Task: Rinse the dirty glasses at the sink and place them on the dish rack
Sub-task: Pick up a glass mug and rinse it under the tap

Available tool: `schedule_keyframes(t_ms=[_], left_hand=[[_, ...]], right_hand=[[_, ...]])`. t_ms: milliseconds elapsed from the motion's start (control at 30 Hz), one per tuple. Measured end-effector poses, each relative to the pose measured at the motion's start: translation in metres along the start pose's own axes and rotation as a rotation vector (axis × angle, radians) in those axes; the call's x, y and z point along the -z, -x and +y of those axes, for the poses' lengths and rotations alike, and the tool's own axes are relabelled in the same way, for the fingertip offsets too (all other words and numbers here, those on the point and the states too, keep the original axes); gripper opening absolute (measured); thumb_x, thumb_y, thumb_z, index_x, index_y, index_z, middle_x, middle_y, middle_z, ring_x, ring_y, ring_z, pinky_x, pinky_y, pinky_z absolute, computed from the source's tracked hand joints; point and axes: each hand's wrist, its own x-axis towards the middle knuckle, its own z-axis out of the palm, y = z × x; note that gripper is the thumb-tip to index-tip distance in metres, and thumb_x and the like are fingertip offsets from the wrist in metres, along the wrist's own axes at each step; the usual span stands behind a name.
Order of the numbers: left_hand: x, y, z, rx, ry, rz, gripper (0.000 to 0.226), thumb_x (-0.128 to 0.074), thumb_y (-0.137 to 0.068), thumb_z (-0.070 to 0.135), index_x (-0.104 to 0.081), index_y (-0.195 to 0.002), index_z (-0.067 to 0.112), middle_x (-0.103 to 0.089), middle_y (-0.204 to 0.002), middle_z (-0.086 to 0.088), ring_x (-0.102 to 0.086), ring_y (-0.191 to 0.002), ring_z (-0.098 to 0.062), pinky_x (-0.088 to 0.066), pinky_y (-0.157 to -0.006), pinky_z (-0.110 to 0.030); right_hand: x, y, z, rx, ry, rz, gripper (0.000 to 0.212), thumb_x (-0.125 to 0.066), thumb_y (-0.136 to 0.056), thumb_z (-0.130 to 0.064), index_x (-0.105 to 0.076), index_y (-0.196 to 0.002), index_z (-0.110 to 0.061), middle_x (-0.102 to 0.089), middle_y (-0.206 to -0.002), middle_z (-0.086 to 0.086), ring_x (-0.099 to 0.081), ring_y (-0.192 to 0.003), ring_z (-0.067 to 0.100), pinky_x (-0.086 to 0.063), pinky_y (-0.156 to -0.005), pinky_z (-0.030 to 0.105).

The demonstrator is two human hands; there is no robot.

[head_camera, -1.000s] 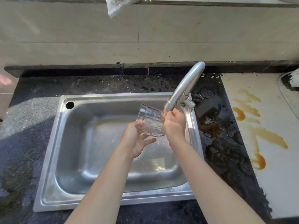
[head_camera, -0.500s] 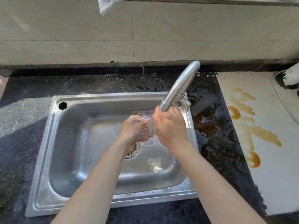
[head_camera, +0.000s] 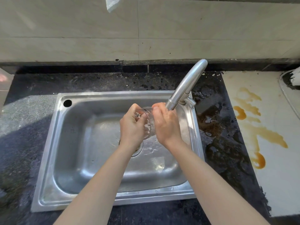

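Note:
A clear patterned glass [head_camera: 149,122] is held between both my hands over the steel sink [head_camera: 78,143], just left of the tap spout [head_camera: 183,88]. My left hand [head_camera: 132,127] grips its left side with curled fingers. My right hand [head_camera: 167,124] wraps the glass's right side, thumb on the rim, directly under the spout's mouth. Most of the glass is hidden by the hands. Water ripples on the sink floor near the drain [head_camera: 138,147]. No dish rack is in view.
Dark wet countertop [head_camera: 219,143] surrounds the sink. A white surface [head_camera: 276,159] with brown stains lies to the right, with a round rim [head_camera: 285,88] at its far corner. A tiled wall [head_camera: 146,30] stands behind, a plastic bag [head_camera: 112,4] hanging at top.
The glass has turned from lying tilted under the spout to being enclosed between both hands. My left hand moved up from beneath it to grip its side; my view shifted slightly.

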Motion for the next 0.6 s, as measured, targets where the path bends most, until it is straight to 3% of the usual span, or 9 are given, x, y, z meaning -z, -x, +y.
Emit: schedule_keyframes(t_ms=[133, 200, 267, 367, 433, 467, 533, 600], left_hand=[[-0.001, 0.007, -0.010, -0.290, -0.202, 0.083, 0.019, -0.053, -0.088, 0.007, -0.049, -0.080, 0.024, -0.056, -0.064, 0.004, -0.057, -0.060, -0.025, -0.044, -0.056, -0.032], [-0.001, 0.012, -0.016, -0.431, -0.327, 0.073, 0.017, -0.046, -0.085, 0.001, -0.053, -0.087, 0.017, -0.059, -0.076, -0.003, -0.053, -0.070, -0.021, -0.039, -0.061, -0.030], [-0.004, 0.016, -0.017, -0.448, -0.345, 0.035, 0.023, -0.040, -0.082, 0.004, -0.056, -0.094, 0.016, -0.061, -0.086, -0.006, -0.052, -0.079, -0.018, -0.041, -0.066, -0.032], [-0.006, 0.022, -0.012, -0.263, -0.087, -0.111, 0.036, -0.042, -0.080, 0.004, -0.057, -0.103, 0.027, -0.062, -0.100, 0.006, -0.057, -0.091, -0.012, -0.047, -0.078, -0.033], [-0.008, 0.030, -0.001, -0.026, 0.238, -0.217, 0.043, -0.042, -0.074, 0.006, -0.057, -0.106, 0.031, -0.062, -0.102, 0.013, -0.056, -0.090, -0.009, -0.045, -0.081, -0.032], [-0.011, 0.034, 0.004, 0.081, 0.386, -0.223, 0.043, -0.042, -0.073, 0.009, -0.055, -0.107, 0.032, -0.062, -0.104, 0.011, -0.055, -0.091, -0.008, -0.044, -0.082, -0.032], [-0.018, 0.036, 0.010, 0.261, 0.587, -0.114, 0.031, -0.046, -0.083, 0.017, -0.047, -0.109, 0.035, -0.061, -0.107, 0.005, -0.056, -0.092, -0.010, -0.041, -0.082, -0.032], [-0.024, 0.029, 0.009, 0.376, 0.616, -0.031, 0.021, -0.048, -0.095, 0.020, -0.042, -0.111, 0.032, -0.058, -0.102, 0.006, -0.055, -0.088, -0.007, -0.040, -0.078, -0.030]], right_hand=[[-0.001, -0.015, 0.003, -0.556, -0.450, -0.035, 0.018, -0.048, -0.091, -0.030, -0.052, -0.080, -0.017, -0.050, -0.081, 0.004, -0.052, -0.075, 0.022, -0.042, -0.068, 0.032], [0.002, -0.022, 0.006, -0.793, -0.601, -0.096, 0.023, -0.049, -0.093, -0.031, -0.058, -0.078, -0.015, -0.056, -0.071, 0.006, -0.053, -0.073, 0.025, -0.045, -0.066, 0.039], [0.006, -0.026, 0.009, -0.910, -0.668, -0.165, 0.024, -0.053, -0.092, -0.034, -0.063, -0.081, -0.015, -0.063, -0.074, 0.007, -0.060, -0.068, 0.026, -0.053, -0.065, 0.039], [0.008, -0.026, 0.014, -0.880, -0.785, -0.090, 0.016, -0.064, -0.087, -0.029, -0.063, -0.080, -0.015, -0.064, -0.074, 0.006, -0.061, -0.066, 0.024, -0.056, -0.065, 0.041], [0.010, -0.024, 0.016, -0.801, -0.772, 0.103, 0.011, -0.066, -0.084, -0.021, -0.061, -0.090, -0.012, -0.062, -0.073, 0.006, -0.058, -0.065, 0.022, -0.054, -0.067, 0.039], [0.011, -0.021, 0.015, -0.751, -0.755, 0.185, 0.014, -0.064, -0.085, -0.018, -0.060, -0.097, -0.011, -0.060, -0.071, 0.004, -0.056, -0.059, 0.019, -0.052, -0.061, 0.033], [0.008, -0.015, 0.013, -0.629, -0.700, 0.275, 0.019, -0.059, -0.088, -0.015, -0.056, -0.107, -0.011, -0.058, -0.072, 0.002, -0.052, -0.053, 0.012, -0.046, -0.051, 0.022], [0.004, -0.007, 0.011, -0.481, -0.585, 0.330, 0.023, -0.058, -0.087, -0.019, -0.052, -0.109, -0.014, -0.061, -0.090, 0.004, -0.057, -0.071, 0.012, -0.049, -0.063, 0.022]])
